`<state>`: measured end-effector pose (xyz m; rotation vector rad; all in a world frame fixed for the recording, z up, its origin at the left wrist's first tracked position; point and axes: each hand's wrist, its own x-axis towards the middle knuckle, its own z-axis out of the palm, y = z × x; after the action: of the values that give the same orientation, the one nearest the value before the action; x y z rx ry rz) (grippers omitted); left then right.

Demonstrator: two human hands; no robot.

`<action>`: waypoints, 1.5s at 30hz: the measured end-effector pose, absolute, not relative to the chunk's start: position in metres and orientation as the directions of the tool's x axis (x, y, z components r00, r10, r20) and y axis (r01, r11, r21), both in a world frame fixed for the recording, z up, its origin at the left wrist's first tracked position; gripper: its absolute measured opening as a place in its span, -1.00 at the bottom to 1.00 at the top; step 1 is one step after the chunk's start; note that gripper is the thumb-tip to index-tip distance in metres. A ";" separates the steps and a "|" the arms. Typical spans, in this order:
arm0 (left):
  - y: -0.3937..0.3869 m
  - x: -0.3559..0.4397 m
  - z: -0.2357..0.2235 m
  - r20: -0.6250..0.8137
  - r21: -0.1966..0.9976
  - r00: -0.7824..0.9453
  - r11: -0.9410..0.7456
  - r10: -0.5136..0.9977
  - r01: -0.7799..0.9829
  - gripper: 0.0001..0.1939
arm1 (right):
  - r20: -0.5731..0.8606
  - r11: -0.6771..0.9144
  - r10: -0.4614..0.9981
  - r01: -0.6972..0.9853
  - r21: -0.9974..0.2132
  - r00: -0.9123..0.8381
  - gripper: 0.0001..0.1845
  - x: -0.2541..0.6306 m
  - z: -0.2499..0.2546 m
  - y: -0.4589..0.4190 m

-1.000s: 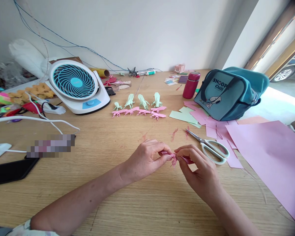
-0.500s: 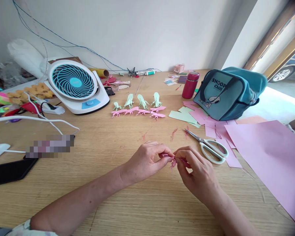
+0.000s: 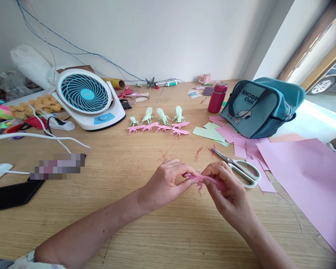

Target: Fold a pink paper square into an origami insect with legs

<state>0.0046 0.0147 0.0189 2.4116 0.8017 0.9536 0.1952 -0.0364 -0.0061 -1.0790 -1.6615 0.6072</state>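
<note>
Between my two hands is a pink folded-paper insect, thin legs hanging below its body. My left hand pinches one end between thumb and fingers. The longer right-hand part of the body is gripped by my right hand, its thumb along the near side; the fingers hide some of the paper. Farther back on the table stand several pink paper insects, with several pale green ones behind them. White-handled scissors lie just beyond my right hand, blades pointing to the back left.
Pink and green paper strips and a large pink sheet lie on the right, near a teal bag and a red flask. A white fan stands back left. A black phone and white cables are at the left.
My right hand has shifted its hold outward along the pink paper insect, so more of its body and legs show. My left hand stays nearly in place, still pinching.
</note>
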 end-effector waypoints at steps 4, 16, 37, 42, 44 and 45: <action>0.016 0.003 0.020 0.524 0.506 0.616 -0.797 0.588 0.329 -0.93 | 0.422 0.422 0.905 0.261 -0.868 -0.058 -0.94 0.199 -0.009 -0.035; 0.015 -0.001 0.021 0.641 0.323 0.614 -0.888 0.460 0.328 -0.89 | 0.419 0.413 0.908 0.131 -0.901 0.019 -0.88 0.205 -0.021 -0.026; 0.022 -0.003 0.018 0.634 0.327 0.638 -0.899 0.438 0.292 -0.80 | 0.532 0.537 0.839 0.335 -0.774 -0.113 -0.77 0.211 -0.016 -0.027; 0.022 -0.003 0.020 0.585 0.331 0.661 -0.882 0.470 0.335 -0.85 | 0.528 0.541 0.838 0.331 -0.773 -0.135 -0.74 0.212 -0.018 -0.026; 0.022 -0.003 0.020 0.555 0.338 0.666 -0.866 0.499 0.368 -0.88 | 0.510 0.527 0.848 0.324 -0.786 -0.143 -0.73 0.211 -0.020 -0.026; 0.022 -0.003 0.020 0.539 0.348 0.670 -0.859 0.510 0.375 -0.89 | 0.499 0.517 0.855 0.321 -0.793 -0.143 -0.73 0.211 -0.021 -0.026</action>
<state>-0.0027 0.0218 0.0203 2.6769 0.7186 0.9573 0.2113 -0.0262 -0.0206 -1.0006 -1.7094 0.6355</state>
